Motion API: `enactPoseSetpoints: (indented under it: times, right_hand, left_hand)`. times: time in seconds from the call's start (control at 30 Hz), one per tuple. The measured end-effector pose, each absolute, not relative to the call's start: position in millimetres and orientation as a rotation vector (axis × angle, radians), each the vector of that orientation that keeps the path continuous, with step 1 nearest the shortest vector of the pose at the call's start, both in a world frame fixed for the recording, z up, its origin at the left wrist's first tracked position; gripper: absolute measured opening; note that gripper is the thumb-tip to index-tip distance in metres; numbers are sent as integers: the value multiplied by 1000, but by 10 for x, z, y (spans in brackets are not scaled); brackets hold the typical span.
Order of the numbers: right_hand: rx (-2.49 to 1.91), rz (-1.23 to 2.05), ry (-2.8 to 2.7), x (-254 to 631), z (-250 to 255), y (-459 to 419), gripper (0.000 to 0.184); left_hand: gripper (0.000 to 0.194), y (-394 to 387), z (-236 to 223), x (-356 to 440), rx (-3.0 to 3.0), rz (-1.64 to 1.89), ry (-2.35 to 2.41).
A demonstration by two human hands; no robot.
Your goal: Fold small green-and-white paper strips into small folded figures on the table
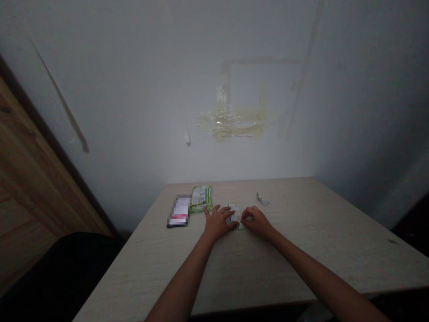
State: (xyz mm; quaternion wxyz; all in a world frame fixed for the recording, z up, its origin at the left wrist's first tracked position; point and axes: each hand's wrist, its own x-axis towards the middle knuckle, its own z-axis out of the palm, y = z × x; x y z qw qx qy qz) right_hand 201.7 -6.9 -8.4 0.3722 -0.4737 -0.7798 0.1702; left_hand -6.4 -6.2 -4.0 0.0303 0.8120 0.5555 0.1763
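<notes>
A small pale sachet with green and red print [235, 212] lies flat on the light wooden table [301, 250], between my two hands. My left hand [217, 222] rests on the sachet's left edge, fingers spread and pressing down on it. My right hand [255, 220] pinches the sachet's lower right corner, fingers curled together. Both forearms reach in from the near edge of the table.
A green snack packet [201, 198] lies left of my hands, with a phone [179, 211] beside it, its screen lit. A small torn scrap of wrapper [262, 199] lies behind my right hand. A wall with tape remains [234, 123] stands behind the table.
</notes>
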Motion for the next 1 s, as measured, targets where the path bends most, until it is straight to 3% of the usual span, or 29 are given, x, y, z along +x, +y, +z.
enactPoseSetpoints:
  times: [0.67,1.0]
  right_hand:
    - [-1097,626,-1976,2056,-107,-146,18]
    - [-1107,658,-1900,2080,-138,-103,13]
  left_hand:
    - [51,-64,-39,-62,2508,537,1721]
    - [52,-59,-37,-64,2512,497,1730]
